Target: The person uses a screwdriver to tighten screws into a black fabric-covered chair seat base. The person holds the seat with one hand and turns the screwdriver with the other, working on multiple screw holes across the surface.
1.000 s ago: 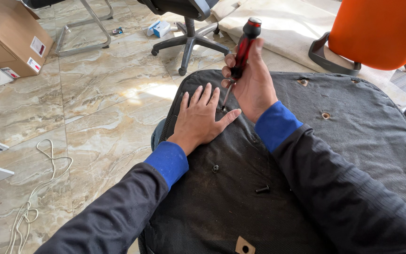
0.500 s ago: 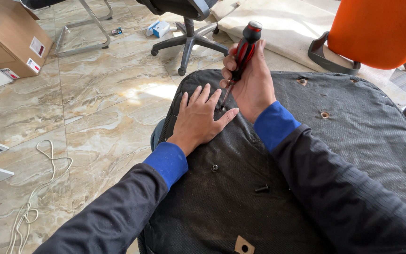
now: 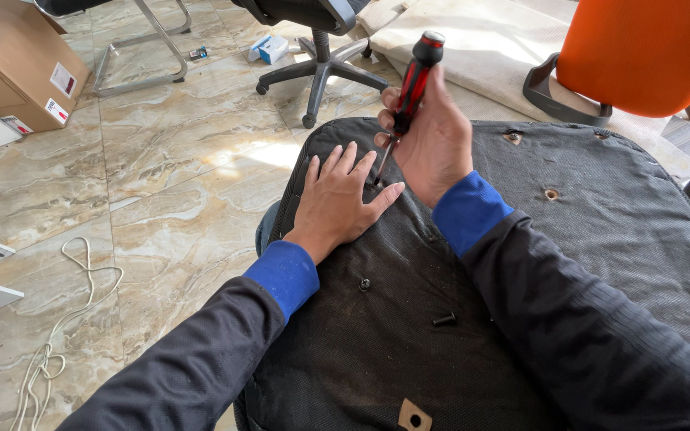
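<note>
A black fabric-covered chair seat (image 3: 616,239) lies underside up in front of me. My left hand (image 3: 337,199) rests flat on it with fingers spread. My right hand (image 3: 433,144) grips a red and black screwdriver (image 3: 413,76), held nearly upright, its tip down on the seat beside my left fingertips. A loose black bolt (image 3: 443,319) lies on the seat near my right forearm. A fitted screw head (image 3: 365,284) shows just below my left wrist. Several open screw holes (image 3: 551,194) dot the seat's far side.
A black swivel chair base (image 3: 317,68) stands on the marble floor beyond the seat. An orange chair (image 3: 640,52) is at the upper right, a cardboard box (image 3: 13,68) at the upper left. A white cord (image 3: 57,335) lies on the floor at left.
The screwdriver handle has shifted slightly in my right hand, tilting a little. My left hand stays flat on the seat.
</note>
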